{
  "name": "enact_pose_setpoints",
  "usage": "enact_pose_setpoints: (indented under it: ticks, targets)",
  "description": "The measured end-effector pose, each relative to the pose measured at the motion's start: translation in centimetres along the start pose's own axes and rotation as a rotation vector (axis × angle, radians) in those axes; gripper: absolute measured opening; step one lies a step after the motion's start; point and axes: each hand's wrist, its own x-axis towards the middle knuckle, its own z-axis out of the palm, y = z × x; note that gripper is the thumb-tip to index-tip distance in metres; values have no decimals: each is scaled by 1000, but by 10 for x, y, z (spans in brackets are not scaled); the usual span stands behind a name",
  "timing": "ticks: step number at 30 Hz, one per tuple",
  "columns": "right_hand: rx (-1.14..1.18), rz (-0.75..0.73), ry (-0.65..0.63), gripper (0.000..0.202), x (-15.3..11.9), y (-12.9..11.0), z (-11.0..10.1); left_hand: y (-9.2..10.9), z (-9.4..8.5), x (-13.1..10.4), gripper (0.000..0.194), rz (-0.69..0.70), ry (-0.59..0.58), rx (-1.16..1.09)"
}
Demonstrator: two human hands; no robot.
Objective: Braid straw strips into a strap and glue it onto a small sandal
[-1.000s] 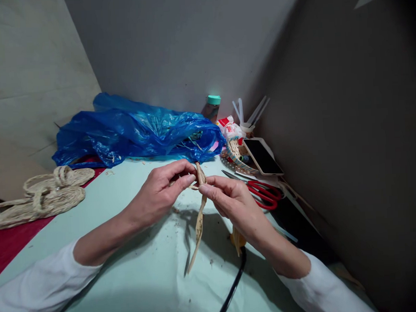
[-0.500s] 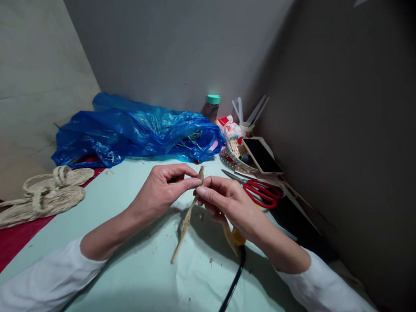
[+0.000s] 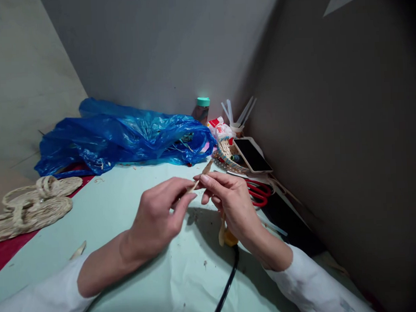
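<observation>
A thin, tan strip of dried plant fibre [image 3: 207, 167] runs between my two hands over the pale green tabletop [image 3: 186, 285]. My right hand [image 3: 232, 198] pinches it between thumb and fingertips, with its brown end sticking up past the thumb. On the other side, my left hand [image 3: 162, 211] has its thumb and fingers closed around the lower part. Another pale strip piece [image 3: 222, 231] hangs below my right hand, partly hidden by it. Just beyond that hand lie scissors with red handles [image 3: 259, 192], their blades mostly covered from view.
Woven straw sandals [image 3: 41, 204] lie at the left on red cloth. A crumpled blue plastic bag [image 3: 124, 136] spreads along the back wall. Toward the right are a teal-lidded bottle [image 3: 202, 109], a small basket [image 3: 224, 148] and a phone [image 3: 252, 155]. A black cable [image 3: 227, 281] crosses the front.
My left hand has shifted from the strip's upper end to its lower part, which now points into that hand instead of hanging down. The view has turned slightly right.
</observation>
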Motion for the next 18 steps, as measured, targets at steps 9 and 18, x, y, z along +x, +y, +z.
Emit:
enact_pose_setpoints:
  ticks: [9,18]
  targets:
    - [161,54,-18,19,2,1,-1,1,3,-4,10,187,25,79]
    - [2,18,-243,17,-8,6,6,1,-7,14,22,-410,-286,-575]
